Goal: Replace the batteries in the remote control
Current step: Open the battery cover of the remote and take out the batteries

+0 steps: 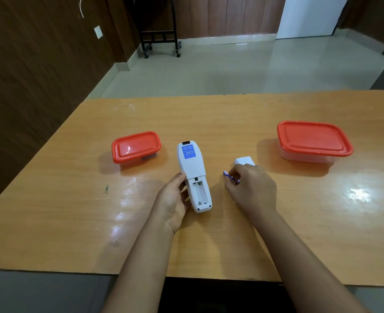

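A white remote control (192, 170) lies face down at the middle of the wooden table (209, 118), a blue label on its back. Its battery compartment (199, 192) is uncovered and holds no batteries. My left hand (173, 201) grips the remote's lower left side. To the right, my right hand (248, 186) rests on the table with its fingertips closed on a blue and white battery (229, 176). The white battery cover (244, 161) lies on the table just beyond that hand.
A small clear box with a red lid (135, 146) stands left of the remote. A larger red-lidded box (314, 141) stands at the right. Beyond the table's far edge is tiled floor with a black wheeled stand (161, 39).
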Available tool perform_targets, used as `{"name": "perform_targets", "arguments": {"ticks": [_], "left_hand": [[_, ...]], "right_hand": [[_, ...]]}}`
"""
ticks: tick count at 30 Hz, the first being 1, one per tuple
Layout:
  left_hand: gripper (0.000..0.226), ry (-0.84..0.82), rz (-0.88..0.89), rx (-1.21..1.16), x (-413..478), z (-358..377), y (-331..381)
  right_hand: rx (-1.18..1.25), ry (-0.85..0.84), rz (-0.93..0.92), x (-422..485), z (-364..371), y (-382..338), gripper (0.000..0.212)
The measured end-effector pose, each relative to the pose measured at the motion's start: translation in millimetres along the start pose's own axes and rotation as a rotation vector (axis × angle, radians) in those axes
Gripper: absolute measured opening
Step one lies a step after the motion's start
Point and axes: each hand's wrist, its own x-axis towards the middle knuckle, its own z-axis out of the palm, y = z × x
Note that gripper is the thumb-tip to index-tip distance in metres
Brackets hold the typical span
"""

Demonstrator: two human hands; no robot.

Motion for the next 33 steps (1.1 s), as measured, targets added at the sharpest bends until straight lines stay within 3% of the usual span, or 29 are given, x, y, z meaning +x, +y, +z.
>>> {"name": "perform_targets", "arguments": {"ticks": [3, 7, 10, 12, 15, 17, 23, 27, 30, 33], "left_hand": [[0.020, 0.004, 0.021, 0.039, -2.7, -2.1, 0.7], [0.022, 0.012, 0.020, 0.068, -3.9, -7.2, 2.2], [0.021, 0.026, 0.021, 0.070, -2.5, -8.4, 1.6], [0.020, 0.026, 0.020, 0.061, -1.3, -6.3, 0.6], [0.019, 0.023, 0.002, 0.050, -1.7, 0.5, -1.2], [0.022, 0.005, -0.018, 0.065, -2.2, 5.5, -1.9], [0.039, -0.062, -0.072, 0.022, -1.8, 12.5, 1.0], [0.035, 0.108, 0.038, 0.083, -2.0, 10.2, 2.5], [0.029, 0.186, 0.123, 0.093, -3.5, 8.1, 5.2], [0.027, 0.183, 0.163, 0.144, -6.8, 10.4, 6.0]], "right_hand": [[-0.049, 0.036, 0.005, 3.5, 8.1, 2.0, 0.025], [-0.056, -0.049, 0.066, 4.9, 7.5, 7.2, 0.028], [0.188, -0.112, 0.077, 2.8, -11.1, -2.8, 0.018], [0.377, -0.243, 0.033, -5.0, -25.0, -18.6, 0.024], [0.416, -0.456, -0.033, -27.8, -29.1, -36.6, 0.047], [0.361, -0.436, -0.043, -35.1, -25.9, -36.0, 0.051], [0.328, -0.310, 0.085, -20.3, -26.5, -19.3, 0.030], [0.242, -0.273, 0.119, -11.1, -18.2, -13.3, 0.027], [0.256, -0.278, 0.134, -8.5, -6.8, -15.2, 0.033], [0.157, -0.303, 0.125, -7.7, -8.3, -15.4, 0.056]]}}
